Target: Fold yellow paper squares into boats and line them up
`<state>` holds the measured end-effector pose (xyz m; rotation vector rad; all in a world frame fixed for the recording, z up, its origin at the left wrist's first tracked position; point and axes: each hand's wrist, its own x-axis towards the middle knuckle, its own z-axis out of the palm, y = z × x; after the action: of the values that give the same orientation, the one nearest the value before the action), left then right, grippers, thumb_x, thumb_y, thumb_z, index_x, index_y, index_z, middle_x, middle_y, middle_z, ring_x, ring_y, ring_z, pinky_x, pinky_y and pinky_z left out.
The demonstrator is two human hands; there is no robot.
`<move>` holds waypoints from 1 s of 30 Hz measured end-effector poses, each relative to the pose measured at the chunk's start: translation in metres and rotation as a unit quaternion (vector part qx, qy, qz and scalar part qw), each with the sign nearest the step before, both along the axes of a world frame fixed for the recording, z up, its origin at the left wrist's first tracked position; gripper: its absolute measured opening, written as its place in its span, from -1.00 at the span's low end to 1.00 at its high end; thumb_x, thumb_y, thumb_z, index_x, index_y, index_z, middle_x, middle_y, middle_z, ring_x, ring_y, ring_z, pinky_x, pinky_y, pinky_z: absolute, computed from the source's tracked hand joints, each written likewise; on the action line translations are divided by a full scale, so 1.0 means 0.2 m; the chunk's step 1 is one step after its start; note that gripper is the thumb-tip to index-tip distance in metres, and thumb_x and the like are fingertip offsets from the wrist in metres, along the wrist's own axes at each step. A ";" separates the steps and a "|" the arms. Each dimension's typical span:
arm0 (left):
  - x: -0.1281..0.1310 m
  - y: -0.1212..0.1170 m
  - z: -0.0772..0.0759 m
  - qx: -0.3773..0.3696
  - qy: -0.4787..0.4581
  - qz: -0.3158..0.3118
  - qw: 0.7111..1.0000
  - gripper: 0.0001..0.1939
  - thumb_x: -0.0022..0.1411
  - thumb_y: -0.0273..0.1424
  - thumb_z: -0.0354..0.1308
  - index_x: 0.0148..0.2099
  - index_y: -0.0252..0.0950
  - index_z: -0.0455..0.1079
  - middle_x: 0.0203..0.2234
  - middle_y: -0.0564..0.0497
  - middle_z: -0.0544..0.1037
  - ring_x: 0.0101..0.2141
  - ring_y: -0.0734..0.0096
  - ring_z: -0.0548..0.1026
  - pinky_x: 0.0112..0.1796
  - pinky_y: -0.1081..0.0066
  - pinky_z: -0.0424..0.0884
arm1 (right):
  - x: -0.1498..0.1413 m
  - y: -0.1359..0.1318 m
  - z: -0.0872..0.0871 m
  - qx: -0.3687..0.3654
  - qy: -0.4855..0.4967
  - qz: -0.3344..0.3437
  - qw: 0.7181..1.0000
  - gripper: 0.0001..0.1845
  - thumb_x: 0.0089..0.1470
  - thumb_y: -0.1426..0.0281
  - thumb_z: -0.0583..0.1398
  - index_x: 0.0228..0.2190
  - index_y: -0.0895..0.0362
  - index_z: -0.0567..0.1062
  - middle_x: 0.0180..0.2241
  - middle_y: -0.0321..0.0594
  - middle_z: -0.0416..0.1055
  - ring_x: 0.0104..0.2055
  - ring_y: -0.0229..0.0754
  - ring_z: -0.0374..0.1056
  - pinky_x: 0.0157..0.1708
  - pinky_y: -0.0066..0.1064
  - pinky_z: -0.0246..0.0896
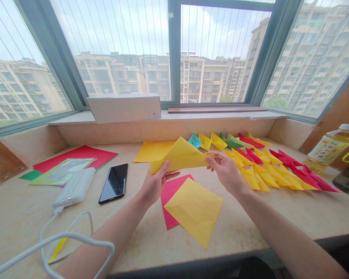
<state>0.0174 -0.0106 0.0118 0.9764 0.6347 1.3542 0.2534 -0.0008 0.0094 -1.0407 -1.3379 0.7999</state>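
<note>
Windows (221, 35) rise beyond the pale desk (87, 236). Over its middle, the left hand (153, 183) and right hand (225, 172) grip opposite ends of a folded yellow paper (182, 157), fingers closed on it. Nearer lies a yellow sheet (196, 207) overlapping a red sheet (171, 189); to the right sit folded pieces (267, 177), to the left a black phone (114, 184).

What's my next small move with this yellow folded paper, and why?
Perhaps tuck in the left end of the yellow folded paper: its bottom band juts past the slope, and your left hand holds that end, your right hand the other.
</note>
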 end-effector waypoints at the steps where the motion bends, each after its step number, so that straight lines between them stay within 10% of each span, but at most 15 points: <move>1: -0.01 0.01 0.00 0.000 0.007 -0.004 1.000 -0.58 0.20 -0.30 0.29 0.09 -0.29 0.42 -0.06 -0.11 0.61 -0.18 0.15 0.63 -0.12 0.15 0.56 | 0.00 0.01 0.00 0.001 0.004 -0.001 1.000 -0.60 0.04 0.10 0.29 -0.25 0.18 0.54 -0.53 -0.26 0.48 -0.53 -0.25 0.35 -0.54 -0.42 0.18; 12: -0.12 0.11 -0.03 0.000 0.129 0.016 0.991 -0.58 0.15 -0.16 0.32 -0.10 -0.41 0.52 -0.18 -0.21 0.64 -0.23 0.16 0.64 -0.29 0.40 0.54 | 0.03 0.06 -0.04 0.010 0.048 0.007 0.999 -0.57 0.12 0.03 0.22 -0.23 0.15 0.52 -0.46 -0.28 0.45 -0.54 -0.31 0.34 -0.57 -0.47 0.17; 30: -0.11 0.10 -0.04 -0.003 0.041 0.000 0.999 -0.61 0.24 -0.20 0.25 -0.04 -0.42 0.47 -0.12 -0.23 0.62 -0.19 0.21 0.63 -0.10 0.35 0.53 | 0.03 0.06 -0.06 -0.029 0.099 0.040 0.994 -0.46 0.11 0.08 0.24 0.03 0.09 0.36 -0.33 -0.22 0.53 -0.42 -0.16 0.52 -0.49 -0.41 0.38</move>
<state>-0.0043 0.0100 0.0036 1.0318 0.7007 1.3172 0.2593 0.0110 -0.0021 -0.9310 -1.1981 0.9807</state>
